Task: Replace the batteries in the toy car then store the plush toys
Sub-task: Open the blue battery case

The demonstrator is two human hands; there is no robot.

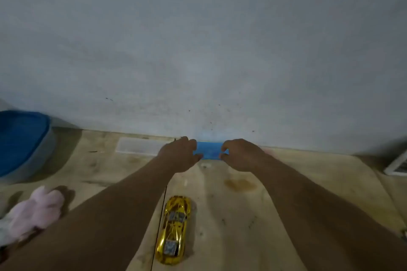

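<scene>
both hands, left hand point(179, 155) and right hand point(241, 154), pinch the ends of a blue box point(210, 150) by the wall; the gold toy car point(174, 230) lies on the table point(242, 215).

Dim, cool light; soft shadows on the floor point(242, 215), overall blur, wide-angle bending at edges

A blue-lidded tub point(21, 141) sits on the wooden bench point(237, 215) against the wall point(198, 39) (pale, speckled); a clear lid point(137, 145) lies right of the tub.
</scene>
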